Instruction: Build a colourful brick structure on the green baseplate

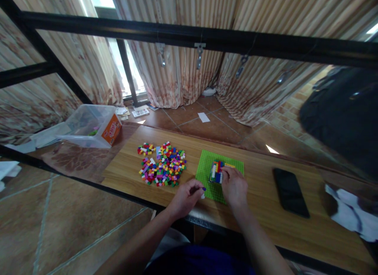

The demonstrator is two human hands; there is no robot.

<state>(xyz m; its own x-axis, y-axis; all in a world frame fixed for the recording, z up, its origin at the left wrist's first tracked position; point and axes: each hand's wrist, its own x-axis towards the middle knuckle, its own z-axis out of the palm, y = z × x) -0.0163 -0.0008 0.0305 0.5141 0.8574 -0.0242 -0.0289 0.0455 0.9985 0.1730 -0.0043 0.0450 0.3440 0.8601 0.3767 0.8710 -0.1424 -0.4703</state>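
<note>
A green studded baseplate (205, 160) lies on the wooden table, bearing a low build of toy bricks (216, 171) in white, red, blue and yellow. My right hand (234, 186) is closed at the right side of this build, its fingertips against the bricks and partly hiding them. My left hand (189, 195) is just off the plate's left front edge, closed in a pinch. A small dark blue toy brick (204, 188) shows at its fingertips, with something white just below. Left of the plate is a spread pile of loose bricks (162, 166) in many colours.
A black phone (291, 192) lies to the right on the table (260, 212), with crumpled white paper or cloth (351, 212) beyond it. A clear plastic box (88, 125) with an orange label stands at the left. A dark metal bar (183, 30) crosses above the table's far side.
</note>
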